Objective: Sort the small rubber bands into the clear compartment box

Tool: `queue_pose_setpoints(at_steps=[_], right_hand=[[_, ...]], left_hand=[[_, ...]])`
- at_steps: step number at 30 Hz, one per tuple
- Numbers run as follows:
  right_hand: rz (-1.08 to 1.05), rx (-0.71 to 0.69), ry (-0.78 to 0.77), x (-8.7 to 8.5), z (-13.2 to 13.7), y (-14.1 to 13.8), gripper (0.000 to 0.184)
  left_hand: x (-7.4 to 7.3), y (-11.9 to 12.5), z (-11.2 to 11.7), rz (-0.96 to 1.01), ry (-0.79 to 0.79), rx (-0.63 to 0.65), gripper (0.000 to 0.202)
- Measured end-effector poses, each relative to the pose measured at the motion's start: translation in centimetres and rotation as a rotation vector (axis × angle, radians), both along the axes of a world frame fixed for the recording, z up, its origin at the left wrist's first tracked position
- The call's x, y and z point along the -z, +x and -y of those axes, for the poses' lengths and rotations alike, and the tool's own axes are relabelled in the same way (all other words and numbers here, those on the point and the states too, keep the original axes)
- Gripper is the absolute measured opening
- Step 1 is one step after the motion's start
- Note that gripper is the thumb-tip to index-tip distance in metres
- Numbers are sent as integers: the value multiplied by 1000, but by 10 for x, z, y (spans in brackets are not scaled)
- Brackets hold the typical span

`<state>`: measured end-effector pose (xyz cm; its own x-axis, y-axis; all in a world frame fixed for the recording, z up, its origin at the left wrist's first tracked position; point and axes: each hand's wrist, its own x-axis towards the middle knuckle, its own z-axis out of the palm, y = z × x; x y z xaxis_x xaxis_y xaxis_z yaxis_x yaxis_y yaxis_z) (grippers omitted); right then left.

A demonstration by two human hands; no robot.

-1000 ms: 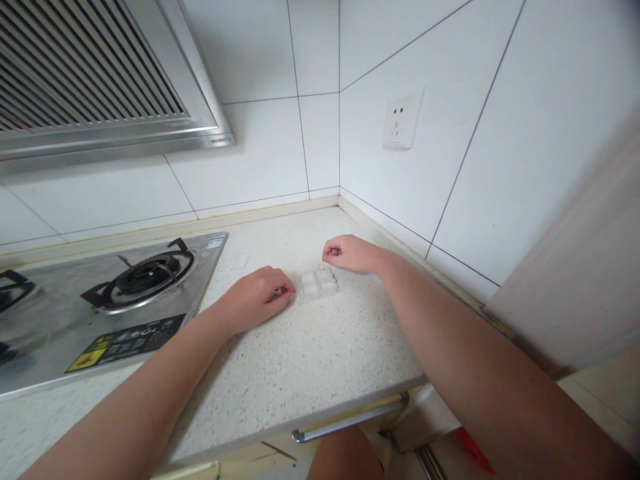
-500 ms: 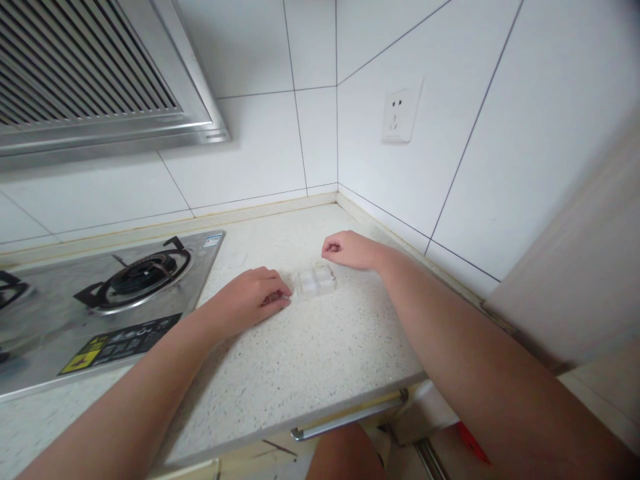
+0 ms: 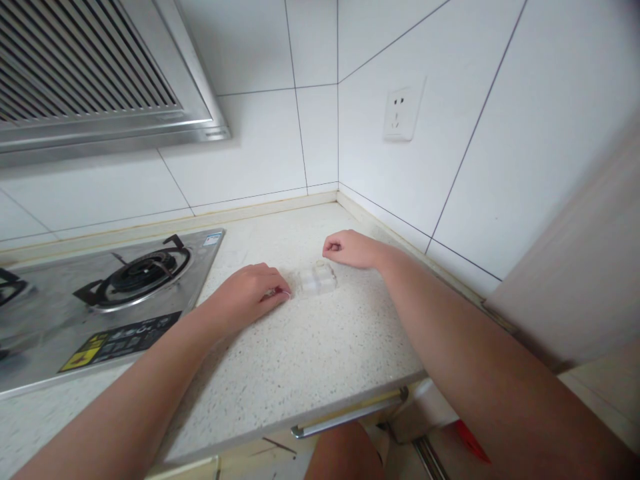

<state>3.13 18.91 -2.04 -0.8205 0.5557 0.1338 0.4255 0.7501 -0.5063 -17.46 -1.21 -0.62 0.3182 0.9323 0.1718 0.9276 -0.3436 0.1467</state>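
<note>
On the speckled countertop (image 3: 300, 360) lies a small clear plastic box (image 3: 316, 278), its contents hard to make out. My left hand (image 3: 257, 288) rests just left of the box with its fingers curled and pinched together. A thin pale loop (image 3: 287, 293), like a bit of thread or band, shows at its fingertips. Beyond the box to the right, my right hand (image 3: 347, 249) lies closed on its side, thumb against the fingers. Whatever it may hold is hidden. A tiny pale ring-like bit (image 3: 321, 264) sits at the box's far edge.
To the left is a gas hob (image 3: 150, 280) with black pan supports. A metal range hood (image 3: 100, 80) hangs above it. White tiled walls meet behind the counter, with a socket (image 3: 399, 117) on the right one. Below the front edge sits a drawer handle (image 3: 350, 415).
The fingers of my left hand have drawn in slightly, and a thin pale loop now shows at their tips. My right hand and the clear box stay where they were.
</note>
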Motion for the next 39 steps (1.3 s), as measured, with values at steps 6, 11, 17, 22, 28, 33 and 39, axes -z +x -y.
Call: queue_pose_setpoints(at_steps=[6,11,17,22,28,33,39], right_hand=[[6,0,12,-1,1,2,23],[19,-2,13,-3,4,1,22],[32,-3,12,-4,4,2,22],[41,-6,15,-4,4,3,22],[49,-6,12,-4,4,3,23],[54,-12,6,-3,3,2,23],[58,-10,6,-3,3,2,22]], left_hand=[[-1,1,3,59,38,-59,15],[-1,1,5,104,73,-122,11],[0,1,5,130,78,-137,9],[-1,2,6,140,86,-144,9],[-2,1,6,147,88,-130,7],[-2,2,6,144,87,-108,8],[-3,2,6,143,87,-89,9]])
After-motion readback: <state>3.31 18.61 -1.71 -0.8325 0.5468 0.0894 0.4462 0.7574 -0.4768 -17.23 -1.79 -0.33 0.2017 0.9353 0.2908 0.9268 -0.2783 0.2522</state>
